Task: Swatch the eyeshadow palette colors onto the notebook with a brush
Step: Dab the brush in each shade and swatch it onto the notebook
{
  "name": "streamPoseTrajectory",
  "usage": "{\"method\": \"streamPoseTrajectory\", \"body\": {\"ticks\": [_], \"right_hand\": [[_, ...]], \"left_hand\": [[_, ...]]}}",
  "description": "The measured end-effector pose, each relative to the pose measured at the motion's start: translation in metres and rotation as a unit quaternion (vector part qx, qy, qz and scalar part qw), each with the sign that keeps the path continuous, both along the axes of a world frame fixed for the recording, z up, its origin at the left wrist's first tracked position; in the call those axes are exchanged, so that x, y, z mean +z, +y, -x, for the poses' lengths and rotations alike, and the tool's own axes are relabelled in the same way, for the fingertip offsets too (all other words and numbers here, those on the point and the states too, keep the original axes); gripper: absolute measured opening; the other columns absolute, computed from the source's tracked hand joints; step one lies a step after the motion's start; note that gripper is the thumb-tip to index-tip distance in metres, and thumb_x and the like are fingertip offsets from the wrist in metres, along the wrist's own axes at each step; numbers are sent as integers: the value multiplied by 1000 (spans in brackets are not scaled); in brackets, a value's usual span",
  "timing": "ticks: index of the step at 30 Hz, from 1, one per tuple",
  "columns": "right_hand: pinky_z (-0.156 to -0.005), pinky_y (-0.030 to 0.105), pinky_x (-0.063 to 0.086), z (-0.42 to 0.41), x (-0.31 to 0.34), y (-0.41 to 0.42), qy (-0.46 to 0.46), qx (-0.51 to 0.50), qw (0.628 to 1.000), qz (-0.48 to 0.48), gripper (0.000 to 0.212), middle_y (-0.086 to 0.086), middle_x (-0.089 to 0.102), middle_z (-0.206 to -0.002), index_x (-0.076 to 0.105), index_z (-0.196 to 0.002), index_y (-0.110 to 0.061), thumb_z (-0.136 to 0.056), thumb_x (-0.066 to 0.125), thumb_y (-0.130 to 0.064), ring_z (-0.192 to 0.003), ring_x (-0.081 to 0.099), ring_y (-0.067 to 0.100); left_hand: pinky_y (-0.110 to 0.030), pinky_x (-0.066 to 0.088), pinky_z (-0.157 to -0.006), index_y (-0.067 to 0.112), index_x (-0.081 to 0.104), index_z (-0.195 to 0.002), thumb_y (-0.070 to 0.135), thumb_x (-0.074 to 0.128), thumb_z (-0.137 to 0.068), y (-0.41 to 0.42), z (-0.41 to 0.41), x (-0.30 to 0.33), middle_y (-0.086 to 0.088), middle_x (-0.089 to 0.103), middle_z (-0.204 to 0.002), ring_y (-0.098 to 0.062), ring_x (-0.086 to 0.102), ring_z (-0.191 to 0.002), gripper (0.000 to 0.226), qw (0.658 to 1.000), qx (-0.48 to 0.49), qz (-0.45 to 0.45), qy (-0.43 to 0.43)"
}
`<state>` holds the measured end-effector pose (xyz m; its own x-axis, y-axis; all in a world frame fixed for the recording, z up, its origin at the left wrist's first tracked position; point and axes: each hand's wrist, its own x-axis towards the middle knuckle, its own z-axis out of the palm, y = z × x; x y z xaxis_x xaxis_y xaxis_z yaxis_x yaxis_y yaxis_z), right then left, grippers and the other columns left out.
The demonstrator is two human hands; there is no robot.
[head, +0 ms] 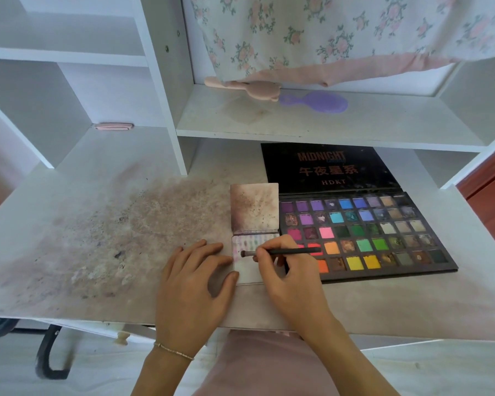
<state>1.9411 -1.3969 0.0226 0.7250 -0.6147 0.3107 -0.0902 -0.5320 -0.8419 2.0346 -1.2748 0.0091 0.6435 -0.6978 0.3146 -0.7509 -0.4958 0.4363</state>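
A small open notebook (pixel 254 208) lies on the desk, its upper page stained brown, its lower page carrying pale pink, purple and green strokes. My left hand (pixel 193 278) rests flat on the desk, fingertips pressing the lower page's left edge. My right hand (pixel 290 271) grips a thin black brush (pixel 280 252), held nearly level, its dark tip touching the lower page near the left side. The open eyeshadow palette (pixel 383 232), with several rows of bright pans and a black lid, sits just right of the notebook, partly covered by my right hand.
The white desk (pixel 97 224) is smeared with brownish-pink powder on its left half. A shelf above holds a pink hairbrush (pixel 249 87) and a purple one (pixel 317 101). Floral cloth (pixel 340 32) hangs over the shelf. A pink clip (pixel 113 126) lies at the back left.
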Motion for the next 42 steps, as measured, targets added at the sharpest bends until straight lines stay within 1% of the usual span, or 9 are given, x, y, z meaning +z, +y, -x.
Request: {"method": "streamPoseTrajectory", "body": {"ticks": [3,5,8,13,19,25,33,39,42], "right_hand": [[-61,9,40,-1,0,-1,7,0,1000,1,13,-2,63,-73,53,-78,-25,-84,56,-13,-74,54,7],[-61,12,41,-1,-1,-1,12,0,1000,-3,5,0,63,-73,57,-79,-17,-83,55,-17,-73,54,9],[-61,19,42,-2,-3,-1,21,-1,1000,-1,5,3,63,-73,58,-79,-13,-83,56,-16,-71,54,10],[-60,21,43,-1,-3,0,31,1,1000,1,4,0,61,-72,54,-78,-19,-82,53,-20,-70,54,9],[-63,18,43,-2,-4,0,36,2,999,13,4,0,60,-74,57,-80,-16,-83,55,-16,-72,53,9],[-62,23,44,-1,-3,0,39,6,999,5,8,0,60,-73,55,-77,-17,-81,51,-22,-70,53,10],[-59,20,43,-1,-3,0,33,7,999,5,4,0,60,-72,51,-77,-22,-82,50,-23,-69,54,9],[-61,20,42,-2,-4,0,24,5,1000,13,6,3,62,-72,55,-78,-16,-82,52,-19,-70,53,9],[-58,15,41,-1,-3,-2,-5,-8,1000,3,8,-1,61,-73,52,-77,-24,-83,51,-19,-69,54,7]], "left_hand": [[-47,36,-100,17,72,-86,40,53,-77,0,0,0,-1,69,-103,-26,61,-104,31,1000,-1,-6,-2],[-47,36,-100,17,72,-87,40,51,-77,0,0,0,-1,69,-104,-26,61,-105,32,1000,0,-6,0],[-47,36,-101,18,71,-86,42,47,-77,0,0,0,0,68,-104,-25,60,-107,35,1000,1,-2,6],[-47,38,-101,19,71,-87,42,47,-78,0,0,-1,1,68,-105,-25,60,-108,35,1000,1,4,8],[-45,35,-101,18,71,-86,41,47,-78,0,0,-2,1,68,-105,-25,60,-107,35,1000,2,6,2],[-47,37,-101,18,71,-87,41,47,-78,0,0,-1,0,68,-105,-25,60,-107,35,1000,-1,2,0],[-47,35,-101,18,71,-88,42,47,-78,0,0,0,0,68,-105,-25,61,-107,36,1000,1,0,0],[-48,37,-101,18,71,-88,42,47,-78,0,1,0,0,68,-105,-25,60,-107,36,1000,0,2,4],[-48,37,-101,18,71,-87,41,46,-78,0,1,0,0,68,-105,-25,60,-107,36,1000,2,3,3]]}}
